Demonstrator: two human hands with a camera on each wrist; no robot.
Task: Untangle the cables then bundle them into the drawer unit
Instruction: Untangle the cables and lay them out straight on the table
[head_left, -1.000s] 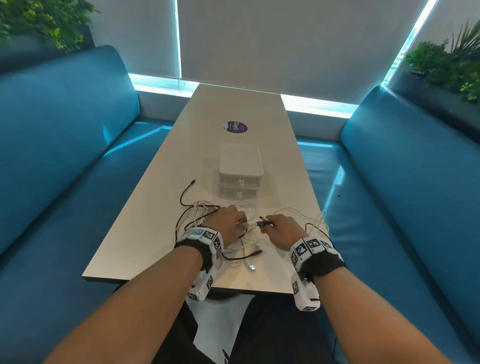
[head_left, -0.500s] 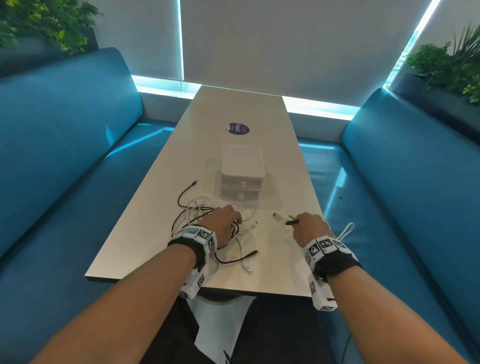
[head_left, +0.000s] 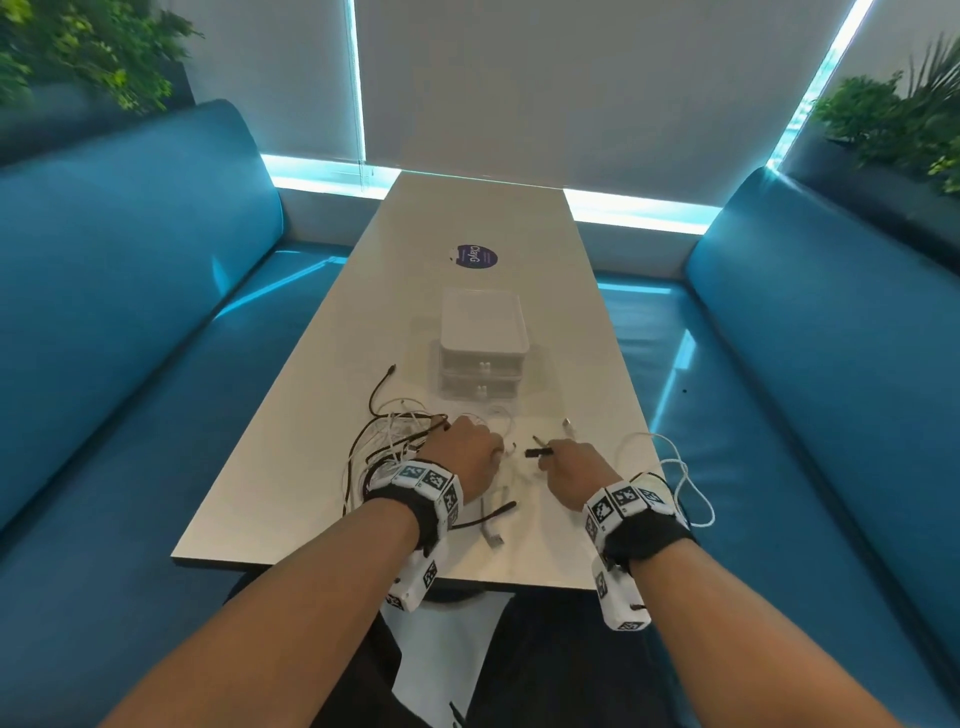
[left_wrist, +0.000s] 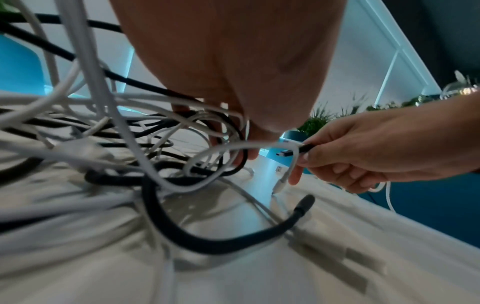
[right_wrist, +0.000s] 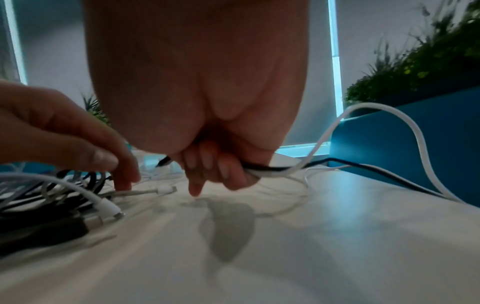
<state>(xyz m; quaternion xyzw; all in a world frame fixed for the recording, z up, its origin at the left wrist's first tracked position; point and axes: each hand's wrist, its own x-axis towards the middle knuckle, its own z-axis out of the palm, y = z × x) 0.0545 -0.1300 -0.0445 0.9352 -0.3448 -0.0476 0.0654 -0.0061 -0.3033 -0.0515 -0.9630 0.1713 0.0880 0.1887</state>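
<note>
Two hands | left hand (head_left: 464, 453) fingers buried in cable tangle (head_left: 395, 441), grip unclear | right hand (head_left: 574, 467) pinches black cable (head_left: 537, 453)

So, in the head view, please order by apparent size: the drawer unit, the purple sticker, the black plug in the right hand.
1. drawer unit
2. purple sticker, though it lies farther from the camera
3. black plug, held by the right hand

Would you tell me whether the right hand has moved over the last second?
Yes. The right hand swung right toward the table's right edge, then came partway back toward the cable tangle.
</note>
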